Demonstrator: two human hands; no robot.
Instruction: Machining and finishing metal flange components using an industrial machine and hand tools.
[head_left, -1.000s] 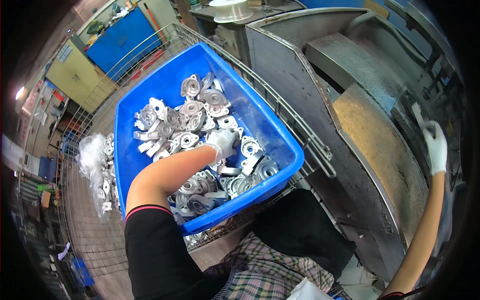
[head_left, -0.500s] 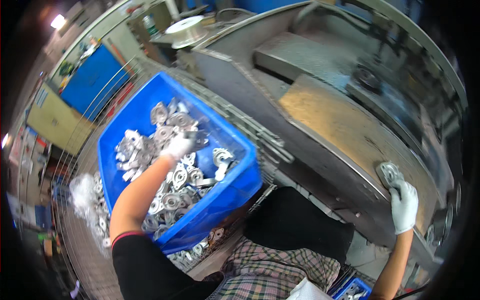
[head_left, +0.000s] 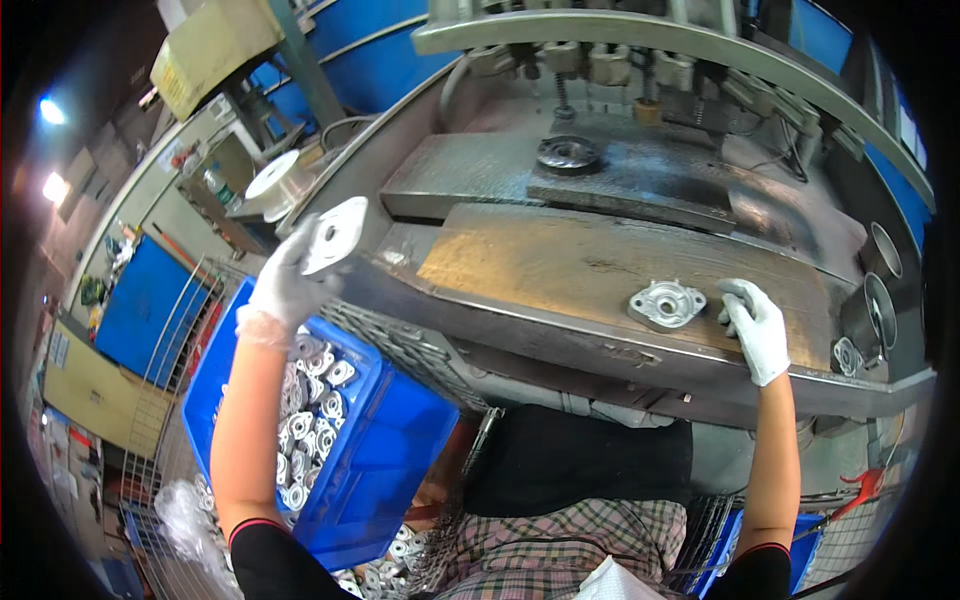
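My left hand [head_left: 285,285], in a white glove, is closed on the edge of a silver flange casting [head_left: 335,236] with a hole in its middle. It holds this casting tilted up at the bench's left edge, above the blue bin [head_left: 385,450]. A second flange casting [head_left: 668,304], with a round recess and an ear at each end, lies on the brown board [head_left: 530,255]. Just right of it is my gloved right hand [head_left: 757,328], apart from the casting. Its fingers are loosely bent and nothing shows between them. Many similar castings [head_left: 315,410] fill the bin.
Behind the board is a metal block with a dark round fixture [head_left: 568,154]. A rail [head_left: 640,35] with nozzles and springs runs above. Metal cups [head_left: 877,305] and a small casting [head_left: 846,355] are at the bench's right end. A wire spool [head_left: 275,187] stands at far left.
My left hand has come up out of the bin with a flange casting. My right hand has let go of the casting on the board. The view has turned toward the bench.
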